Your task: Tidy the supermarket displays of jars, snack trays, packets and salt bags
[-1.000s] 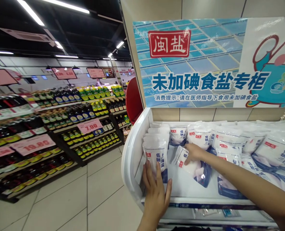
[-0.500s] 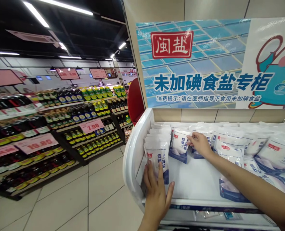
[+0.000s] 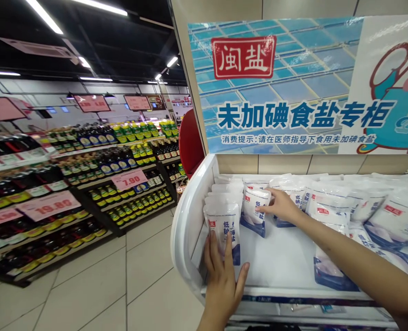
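My left hand (image 3: 223,271) rests with fingers stretched and spread against the front of a white and blue salt pouch (image 3: 222,225). This pouch stands upright at the front of a row along the shelf's left end. Just right of it, another salt pouch (image 3: 252,212) leans slightly, before a further pouch of the same kind. My right hand (image 3: 282,204) grips that leaning pouch at its upper right edge, thumb and fingers closed on it. The lower front of the left pouch is partly covered by my left fingers.
More pouches (image 3: 393,211) crowd the right side of the white shelf (image 3: 276,257). A raised curved side panel (image 3: 181,243) bounds its left end. Behind stands a blue sign (image 3: 293,87). Across the tiled floor (image 3: 149,271) are racks of bottles (image 3: 131,184).
The right fingers have shifted slightly left, further over the leaning pouch's edge. My left hand stays against its pouch. The view has moved slightly.
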Demonstrator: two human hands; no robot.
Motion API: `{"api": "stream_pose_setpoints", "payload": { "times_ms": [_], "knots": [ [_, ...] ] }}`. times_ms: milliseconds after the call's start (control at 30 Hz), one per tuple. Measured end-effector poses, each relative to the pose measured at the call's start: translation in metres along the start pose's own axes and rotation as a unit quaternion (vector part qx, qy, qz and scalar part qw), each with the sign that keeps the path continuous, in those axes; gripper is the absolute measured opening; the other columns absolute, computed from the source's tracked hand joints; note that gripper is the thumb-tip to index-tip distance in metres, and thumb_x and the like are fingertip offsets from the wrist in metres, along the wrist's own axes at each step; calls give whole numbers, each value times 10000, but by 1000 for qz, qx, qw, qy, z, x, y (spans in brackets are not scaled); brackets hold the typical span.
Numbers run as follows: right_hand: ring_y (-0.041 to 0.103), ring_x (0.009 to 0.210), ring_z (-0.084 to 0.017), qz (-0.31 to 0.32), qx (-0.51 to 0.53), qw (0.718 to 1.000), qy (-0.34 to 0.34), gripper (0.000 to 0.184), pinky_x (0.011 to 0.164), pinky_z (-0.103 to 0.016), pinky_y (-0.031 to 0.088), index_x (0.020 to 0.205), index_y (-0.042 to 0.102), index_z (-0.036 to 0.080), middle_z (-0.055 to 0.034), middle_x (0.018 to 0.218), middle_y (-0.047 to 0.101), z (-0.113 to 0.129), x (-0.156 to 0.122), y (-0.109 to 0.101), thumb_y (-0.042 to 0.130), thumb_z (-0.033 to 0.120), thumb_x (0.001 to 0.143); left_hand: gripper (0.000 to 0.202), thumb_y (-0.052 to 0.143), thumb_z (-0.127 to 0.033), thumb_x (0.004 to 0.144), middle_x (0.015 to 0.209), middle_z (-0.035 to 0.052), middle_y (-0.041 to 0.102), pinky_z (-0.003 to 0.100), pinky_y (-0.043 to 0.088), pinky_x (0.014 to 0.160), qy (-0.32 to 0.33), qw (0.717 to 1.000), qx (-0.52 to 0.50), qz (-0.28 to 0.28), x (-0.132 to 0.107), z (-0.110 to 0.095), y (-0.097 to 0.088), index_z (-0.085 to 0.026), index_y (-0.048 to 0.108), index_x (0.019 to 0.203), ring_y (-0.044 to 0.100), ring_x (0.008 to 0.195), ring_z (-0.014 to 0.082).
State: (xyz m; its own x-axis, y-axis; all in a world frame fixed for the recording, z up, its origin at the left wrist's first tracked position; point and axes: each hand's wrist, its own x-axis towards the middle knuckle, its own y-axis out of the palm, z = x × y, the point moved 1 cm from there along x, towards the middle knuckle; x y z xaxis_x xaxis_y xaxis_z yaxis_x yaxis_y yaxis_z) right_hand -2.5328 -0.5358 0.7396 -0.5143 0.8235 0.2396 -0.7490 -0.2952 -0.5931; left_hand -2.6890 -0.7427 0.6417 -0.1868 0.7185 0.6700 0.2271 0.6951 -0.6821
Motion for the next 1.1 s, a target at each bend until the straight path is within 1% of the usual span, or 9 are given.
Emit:
{"api": "stream_pose_setpoints", "payload": {
  "times_ms": [100, 333, 433, 567, 667, 767, 833, 933, 1100],
  "knots": [
    [657, 738, -222, -28, -106, 994, 5, 206, 647, -278, 424, 791, 657, 182, -10, 753, 699, 1, 7, 4, 817, 285, 710, 750, 499, -272, 978, 1656, 204, -2, 592, 379, 1096, -2, 1000, 0, 2, 0, 0, 0, -222, 88, 1603, 79, 1513, 408],
    [669, 824, -230, -101, -158, 982, 14, 264, 667, -268, 416, 988, 706, 209, -23, 884, 742, 0, 25, -1, 804, 249, 747, 749, 514, -259, 969, 1658, 194, 6, 567, 374, 1102, -2, 1000, 2, -1, 1, 0, 0, -215, 113, 1600, 74, 1517, 391],
    [680, 798, -216, -123, -147, 981, -2, 371, 719, -291, 456, 1098, 665, 231, -23, 1005, 745, 8, 27, -3, 807, 278, 759, 739, 514, -258, 968, 1660, 188, 2, 565, 371, 1105, -2, 1000, 2, -3, 1, 0, 0, -212, 131, 1598, 81, 1515, 389],
    [672, 640, -188, -103, -40, 993, -30, 92, 708, -300, 492, 935, 670, 216, 22, 698, 698, 9, 34, -7, 693, 261, 858, 722, 516, -261, 966, 1663, 178, -2, 565, 370, 1108, -5, 1000, 1, -2, 1, 0, 1, -218, 163, 1594, 98, 1511, 392],
    [684, 638, -207, -60, 73, 996, 5, 97, 636, -285, 521, 955, 650, 192, 26, 595, 643, 2, 44, -8, 663, 238, 871, 724, 513, -265, 967, 1660, 180, 14, 573, 371, 1106, -8, 1000, -3, 1, 1, 1, 1, -227, 157, 1595, 100, 1510, 397],
    [692, 713, -211, -84, -56, 995, -1, 140, 702, -307, 538, 1041, 655, 190, -5, 692, 684, 4, 43, -6, 619, 264, 927, 727, 506, -263, 970, 1657, 187, 11, 581, 375, 1102, -7, 1000, -4, 4, 1, 0, 1, -236, 140, 1597, 98, 1510, 399],
    [687, 789, -217, -115, -245, 962, -33, 187, 720, -323, 532, 1117, 657, 196, -67, 980, 720, 14, 35, -1, 573, 270, 967, 729, 502, -260, 971, 1656, 191, 6, 585, 380, 1098, -6, 1000, -3, 6, 1, 0, 1, -238, 131, 1598, 99, 1510, 400],
    [665, 820, -219, -141, -461, 873, -71, 348, 653, -334, 516, 1327, 571, 197, -145, 1426, 520, 28, 14, 10, 487, 201, 989, 726, 502, -257, 969, 1656, 188, 12, 589, 385, 1093, -8, 1000, -1, 7, 0, 1, 1, -241, 138, 1597, 97, 1510, 401],
    [583, 1059, -279, -63, -546, 819, -165, 276, 755, -350, 513, 1127, 652, 163, -145, 1245, 611, 13, -11, 37, 470, 77, 938, 717, 512, -253, 962, 1659, 178, 20, 590, 391, 1089, -8, 1000, -1, 5, 0, 1, 0, -249, 170, 1593, 118, 1505, 406]
  ]
}}
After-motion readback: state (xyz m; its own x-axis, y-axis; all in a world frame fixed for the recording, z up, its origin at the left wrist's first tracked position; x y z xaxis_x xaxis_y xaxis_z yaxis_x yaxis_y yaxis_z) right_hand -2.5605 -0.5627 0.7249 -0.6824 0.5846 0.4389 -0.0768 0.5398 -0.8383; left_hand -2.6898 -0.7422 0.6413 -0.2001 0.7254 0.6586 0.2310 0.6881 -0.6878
